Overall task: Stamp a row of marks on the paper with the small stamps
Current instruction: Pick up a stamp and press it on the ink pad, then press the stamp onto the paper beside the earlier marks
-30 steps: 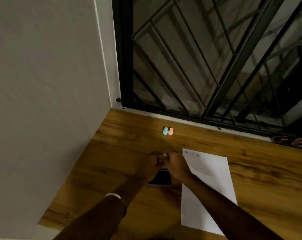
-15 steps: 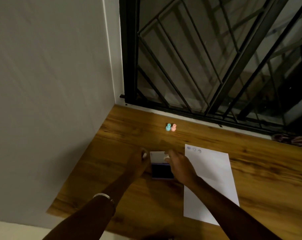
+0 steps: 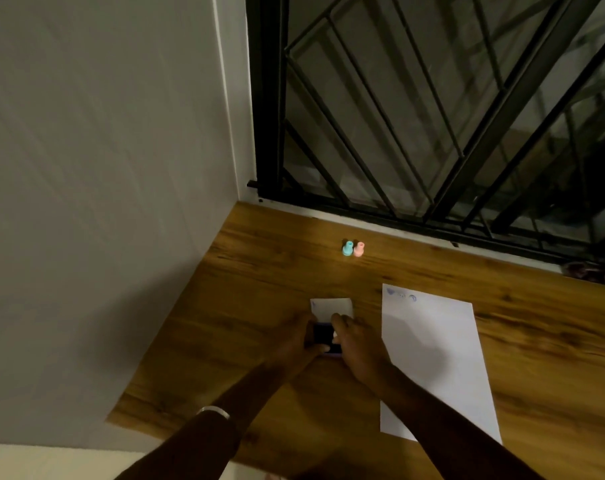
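A white paper sheet (image 3: 432, 362) lies on the wooden table (image 3: 259, 271), with three faint bluish marks (image 3: 401, 295) in a row at its far left corner. Two small stamps, one teal (image 3: 346, 248) and one pink (image 3: 359, 249), stand upright side by side near the window. An ink pad (image 3: 323, 336) sits left of the paper, its white lid (image 3: 331, 306) flipped open away from me. My left hand (image 3: 294, 341) grips the pad's left side. My right hand (image 3: 358, 348) holds its right side, and a small pale spot shows at its fingertips.
A grey wall (image 3: 103, 202) bounds the table on the left. A black metal window grille (image 3: 432, 116) runs along the far edge. Some dark cloth (image 3: 592, 271) lies at the far right. The table's near edge is at the lower left.
The ink pad was closed between my hands, then its white lid swung open away from me. Both hands have since settled onto the dark base. The view has shifted slightly.
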The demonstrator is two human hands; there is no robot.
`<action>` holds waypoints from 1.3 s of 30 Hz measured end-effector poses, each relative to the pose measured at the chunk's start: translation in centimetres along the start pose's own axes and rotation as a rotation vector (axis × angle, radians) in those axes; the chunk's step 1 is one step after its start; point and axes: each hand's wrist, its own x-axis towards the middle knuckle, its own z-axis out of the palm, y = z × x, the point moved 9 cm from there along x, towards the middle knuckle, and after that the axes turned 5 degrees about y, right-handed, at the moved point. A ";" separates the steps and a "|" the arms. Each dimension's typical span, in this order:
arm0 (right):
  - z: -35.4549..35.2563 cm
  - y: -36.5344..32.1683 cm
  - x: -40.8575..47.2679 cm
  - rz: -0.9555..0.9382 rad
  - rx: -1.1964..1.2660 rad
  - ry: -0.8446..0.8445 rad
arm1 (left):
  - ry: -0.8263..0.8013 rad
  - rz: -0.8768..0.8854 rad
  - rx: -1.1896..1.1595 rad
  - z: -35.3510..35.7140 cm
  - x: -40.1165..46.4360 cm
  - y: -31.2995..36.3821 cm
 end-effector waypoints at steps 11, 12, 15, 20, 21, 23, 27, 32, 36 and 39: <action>0.2 0.1 -0.1 0.005 0.004 -0.027 | -0.050 0.039 0.104 0.0 -0.4 0.4; 0.1 0.0 -0.1 0.006 -0.001 -0.035 | -0.051 0.031 0.107 0.0 -0.4 0.5; -0.2 -0.1 -0.2 -0.004 -0.034 -0.050 | -0.065 0.011 0.094 0.0 -0.5 0.4; -2.3 1.3 -0.8 0.047 -0.008 0.054 | -0.059 -0.003 0.023 0.2 -0.5 0.4; -2.8 2.0 -0.9 0.070 -0.020 0.074 | -0.055 -0.012 -0.004 0.2 -0.5 0.4; -3.8 3.9 -1.3 0.128 -0.013 0.104 | -0.010 -0.026 -0.065 -0.2 -0.3 0.6; -5.3 8.7 -2.5 0.235 -0.040 0.152 | 0.035 0.037 -0.024 -0.4 0.3 3.2; -7.1 14.0 -3.5 0.339 -0.070 0.182 | -0.053 0.179 0.158 2.9 2.7 10.1; -7.6 17.4 -3.6 0.434 -0.073 0.171 | -0.054 0.253 0.261 6.6 4.5 14.8; -7.8 19.1 -3.3 0.466 -0.054 0.177 | -0.144 0.236 0.360 10.2 6.0 16.2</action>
